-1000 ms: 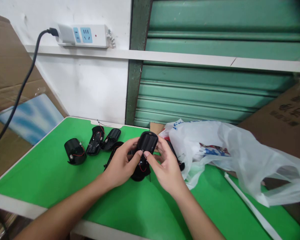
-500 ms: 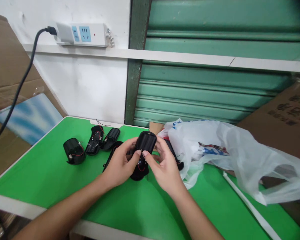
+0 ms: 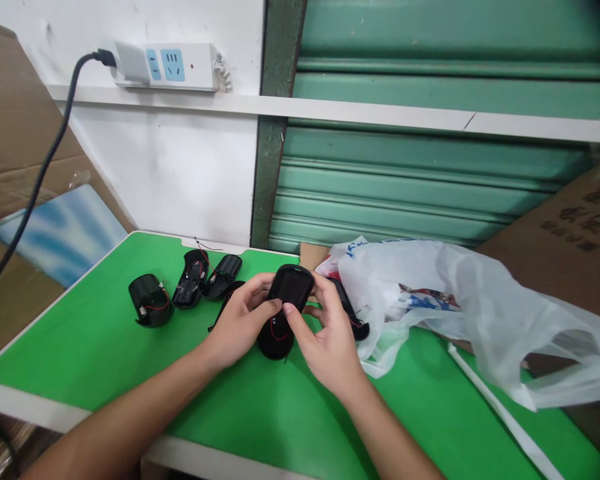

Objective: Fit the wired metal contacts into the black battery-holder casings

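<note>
Held between both hands over the green table is a black plastic housing (image 3: 292, 284) with a rounded end and a thin red wire on its lower part. My left hand (image 3: 239, 327) grips its left side, thumb across the front. On the opposite side, my right hand (image 3: 331, 337) closes round the edge with its thumb near the other thumb. Behind my left fingers lies another black housing, partly hidden. Farther left on the table are similar wired black housings (image 3: 151, 300), several in all. One more black piece (image 3: 359, 328) lies just right of my right hand.
A crumpled clear plastic bag (image 3: 430, 267) covers the right back of the green table (image 3: 80, 360). A white strip (image 3: 503, 410) lies at the right. Cardboard (image 3: 570, 247) stands on the right side. A power strip (image 3: 195, 67) with a black cable (image 3: 47, 167) is on the wall.
The held housing has tilted, so its ribbed upper face now looks darker and smoother. Both hands keep hold of it in nearly the same place. The view has shifted slightly.
</note>
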The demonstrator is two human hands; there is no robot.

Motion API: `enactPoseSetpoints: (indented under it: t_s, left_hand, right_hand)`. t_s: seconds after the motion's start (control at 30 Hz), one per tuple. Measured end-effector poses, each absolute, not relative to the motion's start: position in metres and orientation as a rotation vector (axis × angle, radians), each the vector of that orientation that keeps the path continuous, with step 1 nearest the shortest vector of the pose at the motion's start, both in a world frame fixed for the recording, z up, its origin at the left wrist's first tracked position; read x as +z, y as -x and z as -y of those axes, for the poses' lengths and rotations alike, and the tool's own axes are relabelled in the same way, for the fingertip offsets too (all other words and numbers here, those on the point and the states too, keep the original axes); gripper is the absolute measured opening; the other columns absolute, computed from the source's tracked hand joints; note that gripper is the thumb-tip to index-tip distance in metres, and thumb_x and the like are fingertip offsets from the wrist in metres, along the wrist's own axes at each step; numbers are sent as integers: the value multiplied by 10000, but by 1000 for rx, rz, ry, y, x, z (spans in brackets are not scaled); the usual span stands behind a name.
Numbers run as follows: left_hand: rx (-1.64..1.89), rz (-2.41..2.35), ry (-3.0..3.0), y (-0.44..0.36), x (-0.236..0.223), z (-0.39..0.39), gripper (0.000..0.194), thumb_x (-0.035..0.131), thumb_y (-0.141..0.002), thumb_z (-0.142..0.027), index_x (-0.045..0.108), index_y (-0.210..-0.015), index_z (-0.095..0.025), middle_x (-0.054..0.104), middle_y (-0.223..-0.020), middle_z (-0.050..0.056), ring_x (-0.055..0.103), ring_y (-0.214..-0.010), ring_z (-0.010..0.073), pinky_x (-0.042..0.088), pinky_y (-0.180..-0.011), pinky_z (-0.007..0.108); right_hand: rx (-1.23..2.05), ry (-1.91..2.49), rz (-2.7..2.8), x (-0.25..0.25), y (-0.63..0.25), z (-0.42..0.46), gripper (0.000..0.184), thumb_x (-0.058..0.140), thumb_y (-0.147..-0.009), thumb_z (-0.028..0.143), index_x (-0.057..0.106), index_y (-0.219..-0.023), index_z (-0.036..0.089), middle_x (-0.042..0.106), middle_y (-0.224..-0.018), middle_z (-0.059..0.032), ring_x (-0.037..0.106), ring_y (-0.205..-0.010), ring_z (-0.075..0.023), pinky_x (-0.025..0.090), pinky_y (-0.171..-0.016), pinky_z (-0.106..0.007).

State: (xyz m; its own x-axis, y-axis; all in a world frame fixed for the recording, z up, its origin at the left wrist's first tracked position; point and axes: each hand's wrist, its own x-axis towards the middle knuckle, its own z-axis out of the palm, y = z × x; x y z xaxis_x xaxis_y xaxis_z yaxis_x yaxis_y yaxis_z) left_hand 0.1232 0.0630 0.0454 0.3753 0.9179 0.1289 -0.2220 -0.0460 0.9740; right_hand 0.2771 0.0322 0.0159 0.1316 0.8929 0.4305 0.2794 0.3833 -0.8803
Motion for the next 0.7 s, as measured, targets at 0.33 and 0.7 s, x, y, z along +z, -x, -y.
enactPoseSetpoints:
  t_s: [0.33,0.7]
  left_hand:
    - [1075,-714,-1249,-123,44,-62,327,774,-830,-282,716,-1142,-201,770,-1240,68,670,-1222,263,457,-1112,379]
    - [1059,-717,-1253,-122,41,-66,396,672,-813,-192,733,-1204,-204,759,-1290,70,665,-1247,274,456,-1137,407]
  right_hand:
    - [621,1140,1415,16,-275,-33,453,645,-973,371,500,-1392,275,671,-1348,-123,679,-1187,-254,623,-851,-372]
    - [695,1126,1357,16,-277,-34,474,671,-956,400,495,-1380,282,683,-1334,-113,683,-1179,-253,617,-861,-372]
